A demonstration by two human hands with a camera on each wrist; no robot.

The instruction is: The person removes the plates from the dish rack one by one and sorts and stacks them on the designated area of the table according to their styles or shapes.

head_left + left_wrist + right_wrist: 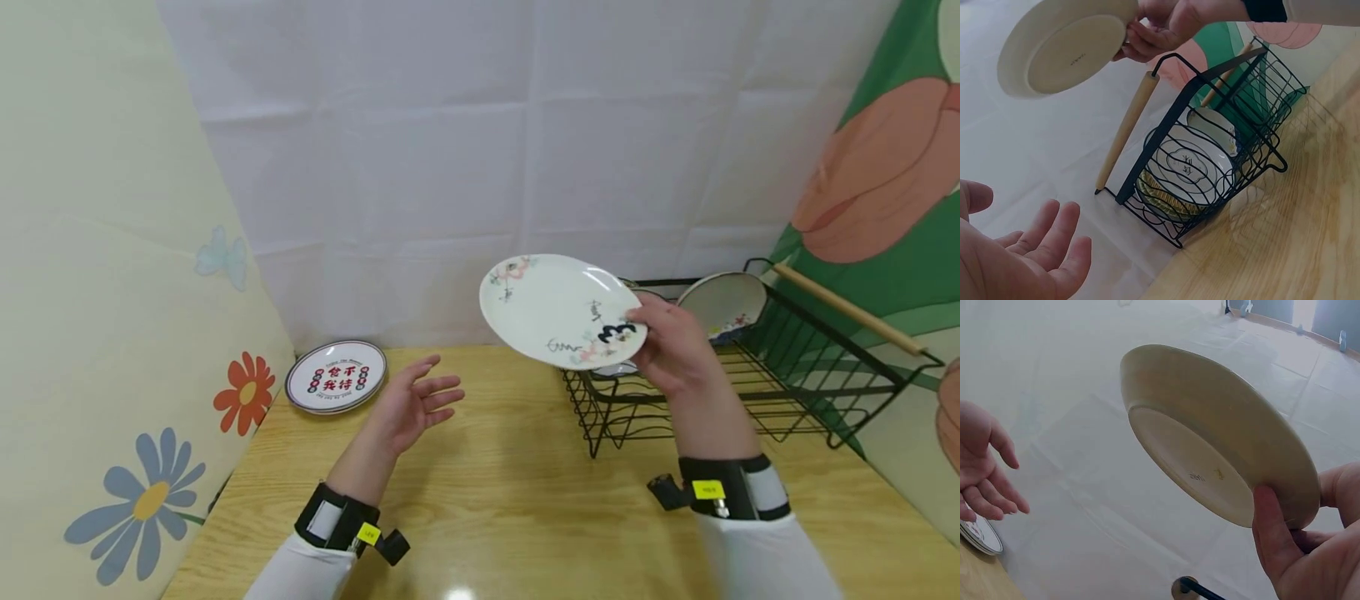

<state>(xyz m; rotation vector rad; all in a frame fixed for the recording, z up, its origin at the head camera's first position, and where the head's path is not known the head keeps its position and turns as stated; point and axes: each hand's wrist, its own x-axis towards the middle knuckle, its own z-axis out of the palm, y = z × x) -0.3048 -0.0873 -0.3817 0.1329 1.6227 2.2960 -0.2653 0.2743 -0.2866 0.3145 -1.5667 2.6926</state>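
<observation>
My right hand [672, 343] pinches the right edge of a white plate [555, 312] with pink flowers and dark markings, holding it tilted in the air at the rack's left end. Its plain underside with a small stamp shows in the right wrist view, the thumb pressed against the base. My left hand [416, 402] is held palm up over the table, fingers loosely spread and holding nothing. Just left of it lies a short stack of white plates [336, 377], the top one with red characters and a dark rim.
On the right stands a black wire dish rack [780, 392] with wooden handles [847, 308]. Inside it are a flower-edged plate [723, 302], a patterned plate [1188, 169] and a green-yellow dish [1166, 200]. A white cloth [420, 167] hangs behind the wooden table [480, 500].
</observation>
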